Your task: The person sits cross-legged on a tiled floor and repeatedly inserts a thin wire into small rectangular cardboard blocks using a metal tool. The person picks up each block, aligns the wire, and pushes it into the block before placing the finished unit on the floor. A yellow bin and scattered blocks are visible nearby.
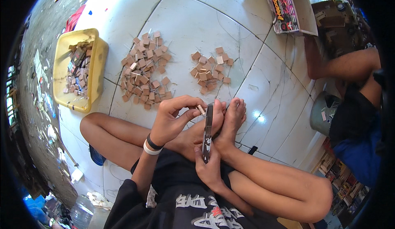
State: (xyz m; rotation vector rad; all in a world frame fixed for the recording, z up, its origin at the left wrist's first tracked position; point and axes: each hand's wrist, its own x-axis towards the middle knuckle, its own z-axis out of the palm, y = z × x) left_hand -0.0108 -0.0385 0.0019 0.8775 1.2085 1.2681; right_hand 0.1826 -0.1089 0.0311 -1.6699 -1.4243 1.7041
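My left hand (pixel 175 115), with a black and a white band on its wrist, is raised in front of me. Its thumb and fingers pinch a small tan wooden block (pixel 201 110). Beside it my right hand (pixel 209 168) grips the lower end of a long dark bar-shaped tool (pixel 207 132) with worn pale patches. The tool's upper end stands close to the block; I cannot tell whether they touch. Past my feet, a large heap of small tan blocks with thin pale sticks (pixel 144 74) lies at left. A smaller heap of similar blocks (pixel 210 70) lies to its right.
A yellow basin (pixel 101 60) holding blocks and dark pieces stands at left. An open printed carton (pixel 284 8) lies at far right. Another person's bent leg (pixel 345 66) and a grey-green bucket (pixel 319 115) are at right. Pale tiles (pixel 185 19) form the floor.
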